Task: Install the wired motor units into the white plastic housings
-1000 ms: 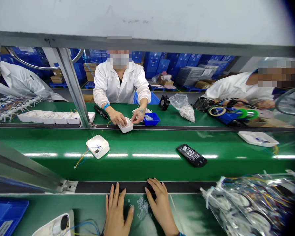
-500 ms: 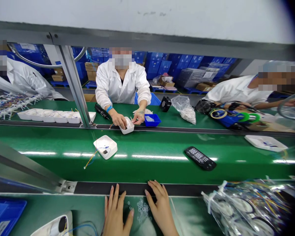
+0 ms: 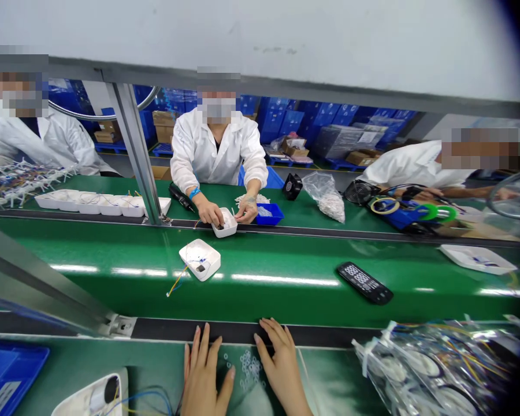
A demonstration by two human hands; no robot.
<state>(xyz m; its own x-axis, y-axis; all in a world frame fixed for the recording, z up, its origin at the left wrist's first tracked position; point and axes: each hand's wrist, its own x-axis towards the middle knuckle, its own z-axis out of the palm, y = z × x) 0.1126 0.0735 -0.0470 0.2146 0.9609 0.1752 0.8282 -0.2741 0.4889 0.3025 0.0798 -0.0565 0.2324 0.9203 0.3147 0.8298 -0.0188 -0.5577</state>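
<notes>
At six o'clock, left hand (image 3: 204,375) and right hand (image 3: 282,370) lie spread, grasping nothing visible, loose rings (image 3: 250,366) between them ungathered.

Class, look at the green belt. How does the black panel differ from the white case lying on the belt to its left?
1. The panel is black; the case is white.
2. The panel is flat and slim, while the case is a hollow shell with raised walls.
3. The panel shows pale digits; the case has coloured wires trailing out.
Both have rounded corners and lie on the belt.
</notes>
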